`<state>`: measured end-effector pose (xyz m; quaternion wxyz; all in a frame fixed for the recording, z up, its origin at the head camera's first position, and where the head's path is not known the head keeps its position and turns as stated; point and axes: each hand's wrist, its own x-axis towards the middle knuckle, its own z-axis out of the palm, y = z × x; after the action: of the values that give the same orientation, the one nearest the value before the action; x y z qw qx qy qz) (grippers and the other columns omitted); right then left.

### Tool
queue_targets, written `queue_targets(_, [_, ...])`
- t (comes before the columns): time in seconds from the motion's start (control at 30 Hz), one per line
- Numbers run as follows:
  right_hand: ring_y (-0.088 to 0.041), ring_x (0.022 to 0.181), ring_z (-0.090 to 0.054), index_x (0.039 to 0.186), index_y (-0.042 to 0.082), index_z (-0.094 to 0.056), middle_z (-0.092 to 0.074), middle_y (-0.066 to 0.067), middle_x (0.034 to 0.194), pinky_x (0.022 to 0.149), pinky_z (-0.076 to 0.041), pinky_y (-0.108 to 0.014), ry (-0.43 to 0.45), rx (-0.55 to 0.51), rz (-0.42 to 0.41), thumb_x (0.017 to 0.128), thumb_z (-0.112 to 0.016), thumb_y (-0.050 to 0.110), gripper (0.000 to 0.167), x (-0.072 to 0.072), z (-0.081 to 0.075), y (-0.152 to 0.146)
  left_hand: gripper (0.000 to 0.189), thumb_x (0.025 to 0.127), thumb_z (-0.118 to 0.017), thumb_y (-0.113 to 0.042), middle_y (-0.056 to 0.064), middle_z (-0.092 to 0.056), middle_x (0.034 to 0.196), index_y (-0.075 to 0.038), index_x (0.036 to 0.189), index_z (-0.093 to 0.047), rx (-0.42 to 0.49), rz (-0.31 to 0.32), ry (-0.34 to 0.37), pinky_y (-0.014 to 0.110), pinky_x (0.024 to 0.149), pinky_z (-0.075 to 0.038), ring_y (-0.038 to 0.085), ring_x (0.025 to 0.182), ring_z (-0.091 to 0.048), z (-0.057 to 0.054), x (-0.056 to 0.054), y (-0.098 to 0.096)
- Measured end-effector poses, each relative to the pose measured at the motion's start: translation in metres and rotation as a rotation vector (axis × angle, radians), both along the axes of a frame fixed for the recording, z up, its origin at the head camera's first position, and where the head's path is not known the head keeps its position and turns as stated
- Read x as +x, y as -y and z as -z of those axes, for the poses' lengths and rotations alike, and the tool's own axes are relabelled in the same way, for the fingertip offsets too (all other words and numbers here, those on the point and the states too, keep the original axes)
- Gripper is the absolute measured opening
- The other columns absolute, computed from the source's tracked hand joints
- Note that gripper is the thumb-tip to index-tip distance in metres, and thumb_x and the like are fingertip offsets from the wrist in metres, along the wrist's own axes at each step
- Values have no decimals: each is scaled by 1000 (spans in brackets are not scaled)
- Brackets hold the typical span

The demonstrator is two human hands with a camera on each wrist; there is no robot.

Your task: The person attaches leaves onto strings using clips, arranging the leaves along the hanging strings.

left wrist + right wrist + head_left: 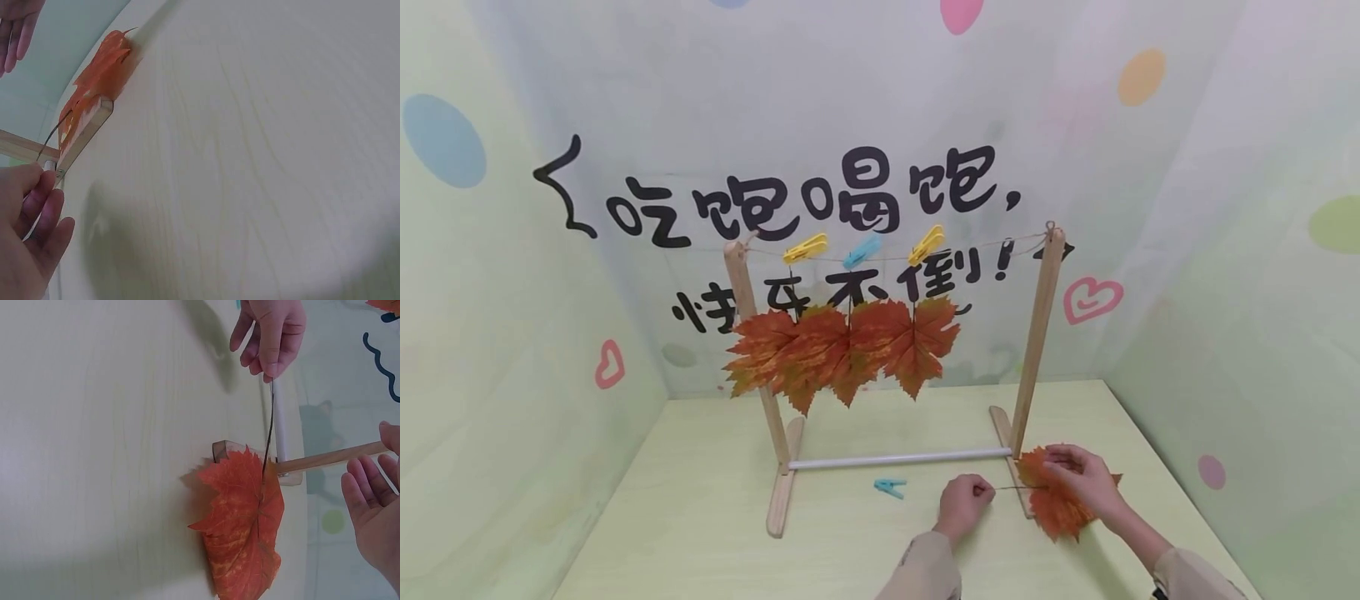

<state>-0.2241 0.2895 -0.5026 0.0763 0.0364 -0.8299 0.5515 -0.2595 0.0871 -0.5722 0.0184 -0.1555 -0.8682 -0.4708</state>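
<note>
An orange-red artificial maple leaf (1062, 515) lies by the right foot of the wooden stand, its underside casting a shadow on the table. My left hand (962, 504) pinches the end of its thin dark stem (270, 428) between thumb and forefinger, and the stem is stretched out straight. Over the leaf hovers my right hand (1086, 479); in the right wrist view this hand (378, 500) is apart from the leaf, its fingers loosely bent around nothing. A light-blue clothespin (891, 487) lies on the table left of my left hand.
The wooden stand has two posts (1041, 333), a white bottom rod (898, 459) and a string between the tops. Yellow clothespins (806, 248) and a blue clothespin (862, 251) hold several maple leaves (917, 342) by their stems. Printed cloth walls (1247, 350) enclose the table.
</note>
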Motion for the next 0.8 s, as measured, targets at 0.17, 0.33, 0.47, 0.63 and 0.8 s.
queue_targets(0.17, [-2, 80, -60, 109, -15, -54, -62, -24, 95, 70, -48, -14, -70, 5, -19, 84, -63, 4, 33, 0, -2, 0, 8, 79, -65, -11, -7, -62, 62, -10, 72, -69, 98, -62, -32, 15, 54, -41, -3, 55, -48, -7, -3, -1])
queue_targets(0.33, [0, 78, -58, 107, -12, -57, -64, -21, 92, 69, -48, -14, -90, 21, -1, 83, -63, 3, 30, -3, -6, 2, 8, 81, -64, -9, -2, -65, 66, -7, 74, -67, 244, -122, -34, 15, 55, -44, 0, 57, -55, -17, -7, -2])
queue_targets(0.47, [1, 77, -57, 107, -13, -57, -63, -22, 93, 67, -49, -16, -86, 31, 8, 83, -63, 2, 30, -7, -12, 4, 9, 86, -60, -6, 5, -66, 71, -1, 79, -62, 468, -131, 11, 18, 53, -49, 10, 61, -61, -28, -11, -3])
queue_targets(0.63, [0, 78, -57, 108, -13, -56, -63, -24, 94, 66, -51, -20, -83, 42, -4, 83, -63, 2, 30, -8, -19, 9, 10, 90, -54, -6, 16, -67, 76, 3, 85, -56, 620, -114, -17, 31, 56, -54, 27, 67, -66, -43, -13, -2])
queue_targets(0.8, [1, 79, -56, 109, -11, -57, -63, -21, 95, 69, -49, -16, -74, 71, -11, 84, -63, 6, 31, -10, -20, 10, 10, 94, -48, -9, 18, -67, 81, 1, 89, -50, 606, -96, -46, 32, 61, -55, 26, 69, -67, -56, -12, 5])
